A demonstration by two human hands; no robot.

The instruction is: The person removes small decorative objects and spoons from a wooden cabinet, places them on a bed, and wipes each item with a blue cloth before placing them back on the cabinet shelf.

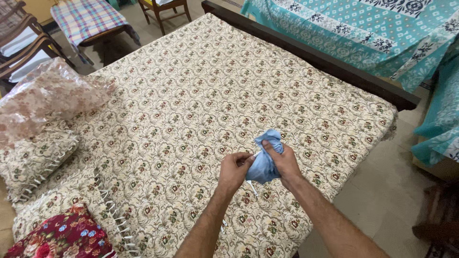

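A small light-blue cloth (pixel 264 163), bunched up, is held above a bed covered with a cream floral bedspread (pixel 191 95). My right hand (pixel 283 160) grips the cloth from the right side, fingers closed over its top. My left hand (pixel 234 169) pinches the cloth's left edge, where a thin white string hangs down. Both forearms reach in from the lower edge of the view.
Cream floral pillows (pixel 33 157) and a plastic-wrapped pink one (pixel 48 95) lie at the left, a dark red floral cushion (pixel 62 236) at lower left. A dark wooden bed rail (pixel 311 55) borders a teal-covered bed (pixel 373 28). A checked-cloth table (pixel 88 19) and wooden chairs stand beyond.
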